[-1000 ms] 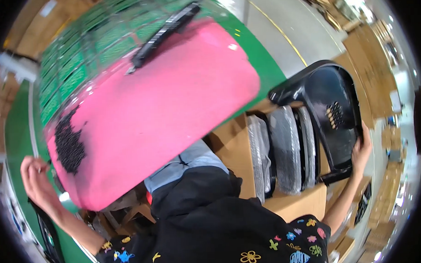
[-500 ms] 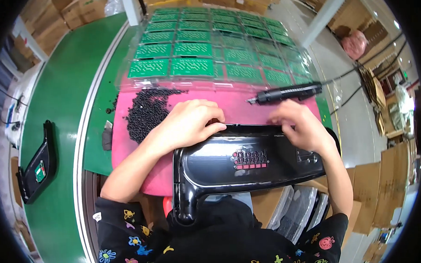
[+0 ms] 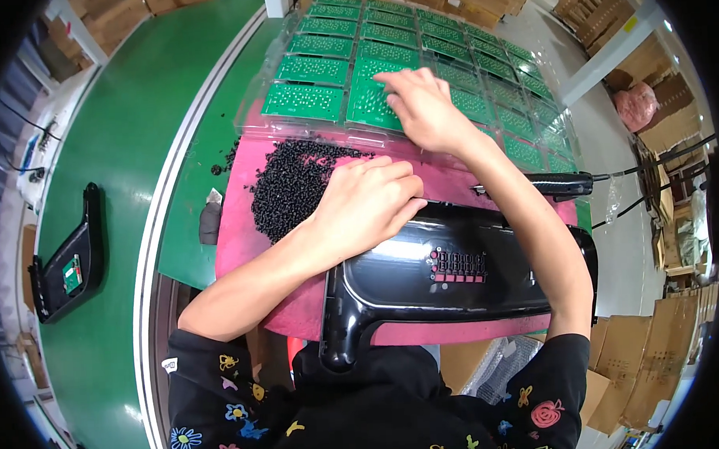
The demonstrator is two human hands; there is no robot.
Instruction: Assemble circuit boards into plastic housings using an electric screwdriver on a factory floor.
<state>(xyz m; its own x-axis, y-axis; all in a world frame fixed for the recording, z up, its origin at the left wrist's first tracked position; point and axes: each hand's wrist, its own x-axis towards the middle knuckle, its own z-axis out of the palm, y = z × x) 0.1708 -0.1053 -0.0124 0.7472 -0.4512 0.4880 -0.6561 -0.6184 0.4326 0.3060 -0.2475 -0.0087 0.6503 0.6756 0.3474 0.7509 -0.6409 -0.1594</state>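
A black glossy plastic housing (image 3: 393, 275), shaped with a downward arm at its left end, lies on the pink mat before me. My left hand (image 3: 370, 199) is closed on its far edge, thumb toward the inner side. Beyond it, my right hand (image 3: 428, 111) reaches over the clear plastic tray (image 3: 364, 137) of green circuit boards. Its thumb and fingers are at the right edge of one front-row circuit board (image 3: 371, 89), which looks tilted up from its slot. My right forearm covers part of the housing's right end.
Loose black screws (image 3: 291, 191) are heaped left on the pink mat (image 3: 244, 205). A corded black electric screwdriver (image 3: 560, 185) lies at the right. Another black housing (image 3: 72, 262) holding a small green board rests on the green surface (image 3: 135, 137) at far left. Cardboard boxes (image 3: 649, 357) stand at right.
My right hand has left the housing's far edge and moved forward and left to the circuit boards. The left hand stays at the housing. The whole view has shifted somewhat.
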